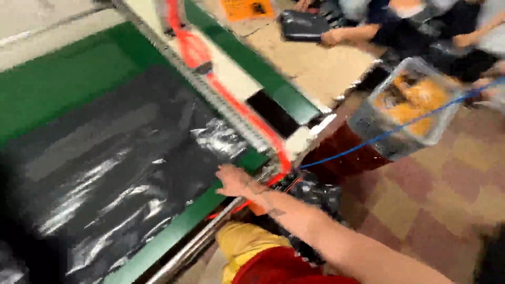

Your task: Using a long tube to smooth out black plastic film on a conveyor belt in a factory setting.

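Observation:
The picture is blurred by motion. My right hand (pixel 233 180) reaches in from the lower right, forearm bare, and lies at the near right edge of a large shiny black plastic sheet (pixel 110 168). The sheet is spread over a green table (pixel 63 79). The hand touches the sheet's edge; whether its fingers pinch the plastic is lost in the blur. My left hand is out of sight.
An orange-red hose (pixel 231 100) runs along a white rail beside the table. A clear plastic tub (pixel 407 108) with orange contents stands at right, a blue cable (pixel 368 142) across it. Other people's arms (pixel 347 36), cardboard (pixel 310 66) and a black bag (pixel 304 24) are beyond.

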